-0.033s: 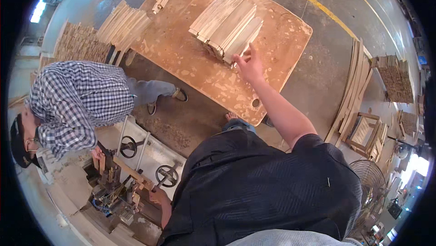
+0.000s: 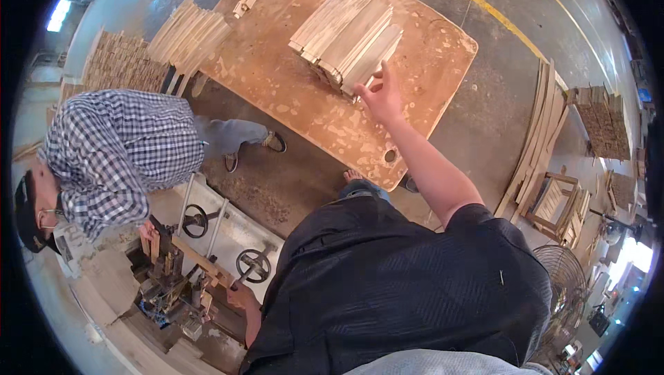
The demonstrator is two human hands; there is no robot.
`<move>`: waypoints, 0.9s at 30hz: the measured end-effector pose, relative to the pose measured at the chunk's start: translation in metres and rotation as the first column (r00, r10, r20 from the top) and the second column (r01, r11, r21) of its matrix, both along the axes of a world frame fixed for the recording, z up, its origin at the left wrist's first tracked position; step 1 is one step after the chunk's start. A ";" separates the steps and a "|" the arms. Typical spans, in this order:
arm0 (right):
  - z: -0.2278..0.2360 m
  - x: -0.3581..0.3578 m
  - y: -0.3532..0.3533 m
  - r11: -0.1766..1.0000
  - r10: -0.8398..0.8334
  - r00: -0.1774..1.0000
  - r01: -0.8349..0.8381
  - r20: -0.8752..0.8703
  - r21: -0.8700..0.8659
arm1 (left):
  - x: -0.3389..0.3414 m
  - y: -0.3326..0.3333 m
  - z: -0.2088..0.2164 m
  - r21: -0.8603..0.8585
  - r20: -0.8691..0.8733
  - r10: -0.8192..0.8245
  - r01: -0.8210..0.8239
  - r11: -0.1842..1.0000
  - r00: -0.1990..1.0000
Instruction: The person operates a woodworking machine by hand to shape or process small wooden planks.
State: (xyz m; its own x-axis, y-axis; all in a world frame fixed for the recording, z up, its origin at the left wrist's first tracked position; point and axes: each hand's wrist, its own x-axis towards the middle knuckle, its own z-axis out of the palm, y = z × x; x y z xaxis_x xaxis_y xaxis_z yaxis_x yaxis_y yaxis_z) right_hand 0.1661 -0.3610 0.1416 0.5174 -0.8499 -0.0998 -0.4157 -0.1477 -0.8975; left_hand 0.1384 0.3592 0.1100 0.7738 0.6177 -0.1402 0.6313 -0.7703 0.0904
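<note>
My right hand (image 2: 382,100) reaches over the table to the near right corner of a stack of pale wooden strips (image 2: 344,29). Its thumb and index finger are spread at the end and edge of the outermost strip, touching or almost touching it. Low on the left, my left hand (image 2: 243,297) is closed at the near end of a wooden strip (image 2: 200,257) that lies across a machine (image 2: 162,278) with dark metal parts. Part of that grip is hidden. Two black handwheels (image 2: 254,266) sit on the machine's pale side, close to my left hand.
A co-worker in a checked shirt (image 2: 131,140) bends over the machine's far end, one hand (image 2: 147,230) at some wood pieces. The worn brown table (image 2: 277,84) has a rounded corner and a hole. More strips (image 2: 188,36) are stacked behind. Long boards (image 2: 536,140) and a fan (image 2: 560,278) stand right.
</note>
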 end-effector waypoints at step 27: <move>-0.020 -0.018 0.008 0.810 0.100 0.856 -0.366 -0.507 -0.458 | -0.019 -0.079 -0.011 -0.150 -0.158 -0.154 0.131 0.980 0.975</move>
State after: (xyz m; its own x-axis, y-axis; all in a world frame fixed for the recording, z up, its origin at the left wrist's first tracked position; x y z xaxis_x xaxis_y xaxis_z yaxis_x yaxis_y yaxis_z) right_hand 0.1479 -0.3528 0.1216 0.7173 -0.6946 0.0541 -0.6295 -0.6793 -0.3772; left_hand 0.1193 0.2802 0.0987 0.8106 0.4686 -0.3513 0.5312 -0.8408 0.1042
